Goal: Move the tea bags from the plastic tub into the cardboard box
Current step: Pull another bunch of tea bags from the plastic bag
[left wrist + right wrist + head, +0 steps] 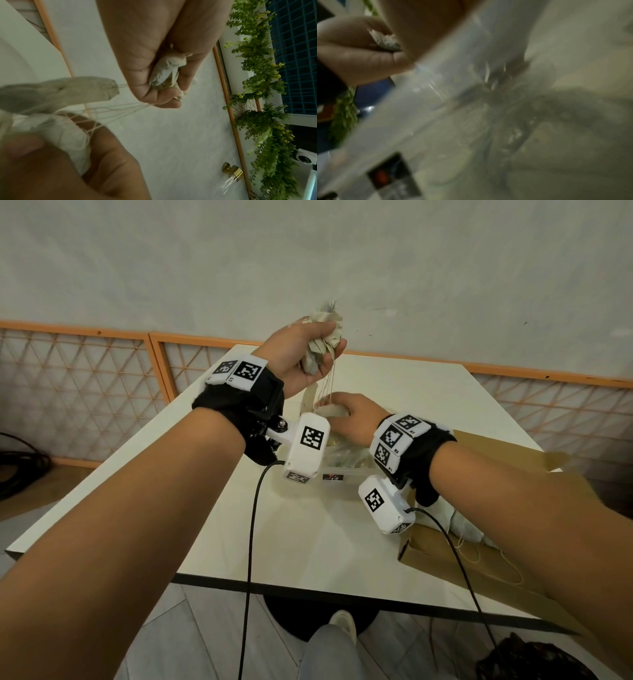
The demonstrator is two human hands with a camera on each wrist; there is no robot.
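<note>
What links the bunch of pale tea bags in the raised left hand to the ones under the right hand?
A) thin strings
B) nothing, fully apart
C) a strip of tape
A: thin pale strings run taut from the left hand gripping crumpled pale tea bags down to the right hand.

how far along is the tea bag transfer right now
Partly done. Some tea bags already lie in the cardboard box. In hand: the left hand grips a raised bunch of tea bags, its strings running down to bags under the right hand, which rests over the plastic tub. Left: free the tangled strings, carry this bunch to the box, then clear the bags in the tub.
</note>
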